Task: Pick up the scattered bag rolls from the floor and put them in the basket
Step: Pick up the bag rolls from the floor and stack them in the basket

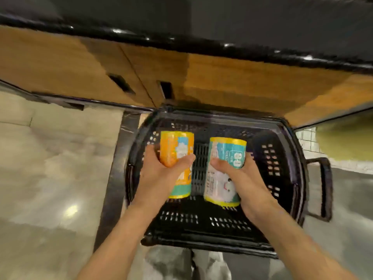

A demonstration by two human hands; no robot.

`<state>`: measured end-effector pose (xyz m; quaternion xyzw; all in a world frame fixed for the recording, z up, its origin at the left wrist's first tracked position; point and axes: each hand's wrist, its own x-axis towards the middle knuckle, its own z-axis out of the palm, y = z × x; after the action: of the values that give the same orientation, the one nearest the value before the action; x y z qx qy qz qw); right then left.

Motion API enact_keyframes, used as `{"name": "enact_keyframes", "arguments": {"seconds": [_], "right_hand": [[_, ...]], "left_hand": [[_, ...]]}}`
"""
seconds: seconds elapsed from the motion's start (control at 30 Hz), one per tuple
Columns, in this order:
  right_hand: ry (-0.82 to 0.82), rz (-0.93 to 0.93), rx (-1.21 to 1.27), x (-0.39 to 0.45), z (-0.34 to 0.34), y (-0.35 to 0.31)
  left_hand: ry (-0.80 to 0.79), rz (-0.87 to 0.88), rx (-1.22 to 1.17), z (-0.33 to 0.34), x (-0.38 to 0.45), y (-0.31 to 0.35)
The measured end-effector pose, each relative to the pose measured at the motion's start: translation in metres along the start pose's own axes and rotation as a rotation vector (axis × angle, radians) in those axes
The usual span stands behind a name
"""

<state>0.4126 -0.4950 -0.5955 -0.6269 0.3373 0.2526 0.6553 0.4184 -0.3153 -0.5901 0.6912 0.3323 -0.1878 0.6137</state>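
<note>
Two hands are out in front of you over the black basket (286,178), each wrapped around one bag roll. Your left hand (161,170) grips the orange roll (177,150) around its middle, thumb across the front and fingers curled behind. Your right hand (240,174) holds the teal and white roll (226,158) the same way, thumb laid over its label. Both rolls lie lengthwise away from you, side by side and just apart, with the slatted basket bottom showing in the gap between them. Whether the rolls touch the basket bottom you cannot tell.

Around the rolls the basket walls stand well clear on the left, right and far sides, leaving open room inside. One handle (323,186) hangs folded out past the right rim. The far rim sits just beside the wooden cabinet front (242,81), under a dark countertop edge (181,37). The pale polished floor (50,158) stretches off to your left.

Both forearms reach forward and converge slightly, wrists straight.
</note>
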Motion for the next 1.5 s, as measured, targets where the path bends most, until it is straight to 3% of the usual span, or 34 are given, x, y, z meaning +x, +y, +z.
{"name": "enact_keyframes", "arguments": {"seconds": [0.3,0.63,1.17,1.37,1.5], "right_hand": [[0.079,0.056,-0.088,0.160,0.023,0.133],[0.058,0.051,-0.167,0.263,0.040,0.197],[0.139,0.036,-0.136,0.322,0.074,0.225],[0.152,0.058,-0.023,0.320,0.078,0.213],[0.117,0.078,-0.146,0.308,0.069,0.201]], "left_hand": [[0.072,-0.027,0.184,0.033,0.155,-0.153],[0.124,-0.053,0.523,0.050,0.255,-0.218],[0.188,0.130,0.556,0.072,0.292,-0.253],[0.143,0.078,0.576,0.064,0.285,-0.230],[0.098,0.042,0.576,0.058,0.274,-0.210]]}}
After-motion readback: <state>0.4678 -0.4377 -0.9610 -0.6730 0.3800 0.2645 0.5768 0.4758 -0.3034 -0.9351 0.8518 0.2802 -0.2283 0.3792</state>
